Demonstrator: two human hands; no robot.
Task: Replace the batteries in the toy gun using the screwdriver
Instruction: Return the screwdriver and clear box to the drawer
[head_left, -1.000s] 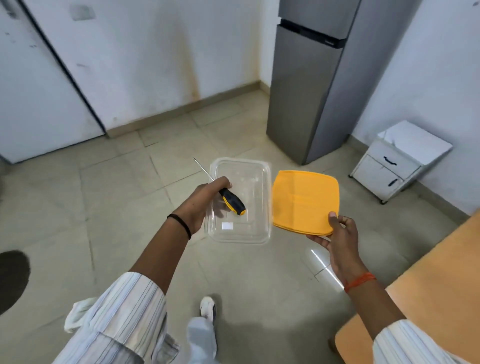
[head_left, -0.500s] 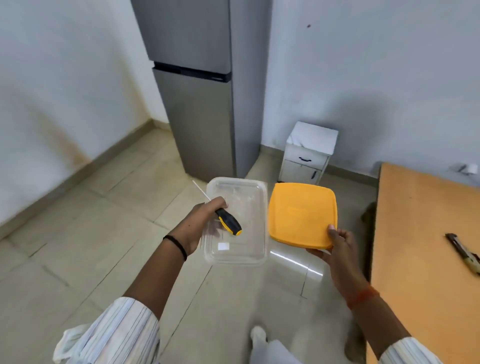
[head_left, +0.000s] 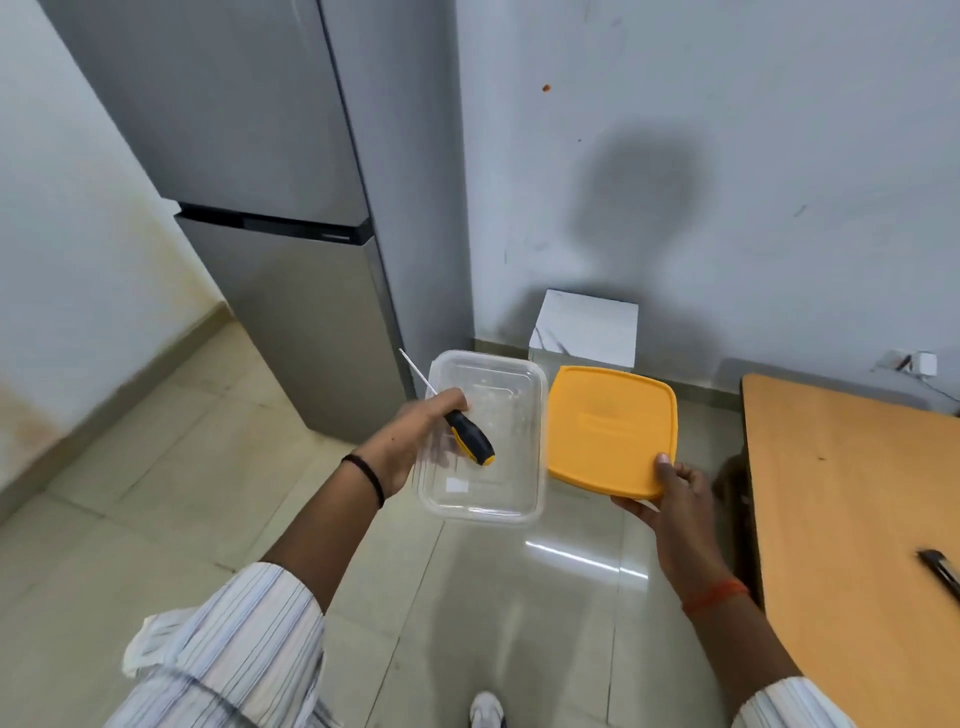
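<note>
Landmark for this entry: the clear container (head_left: 485, 467), held in the air above the tiled floor (head_left: 171, 499).

Item 1, left hand (head_left: 410, 441): I see it at the container's left rim, fingers curled round both that rim and the screwdriver (head_left: 457, 422). The fingertips under the plastic show only as a blur through the wall, so I cannot tell how many of them bear on it.

Item 2, screwdriver: black and yellow handle lies over the container's left half, thin metal shaft sticks out past the upper left corner. The tip is too fine for me to read its type.

Item 3, right hand (head_left: 670, 493): right of the container, thumb on top and fingers beneath, pinching the near corner of the orange lid (head_left: 610, 431). The lid lies flat, just beside the container's right rim; I cannot tell whether they touch.

Item 4, wooden table (head_left: 852, 519): far right of the container, cut off by the frame edge. A dark, narrow object (head_left: 940, 569) lies on it at the border, blurred and half cropped; I cannot identify it.

Item 5, grey refrigerator (head_left: 291, 208): behind the container to the left, top out of frame.

Item 6, small white cabinet (head_left: 587, 332): behind the container against the wall, lower part hidden by the lid.

Item 7, white shoe (head_left: 487, 709): below the container, cropped at the bottom edge.
</note>
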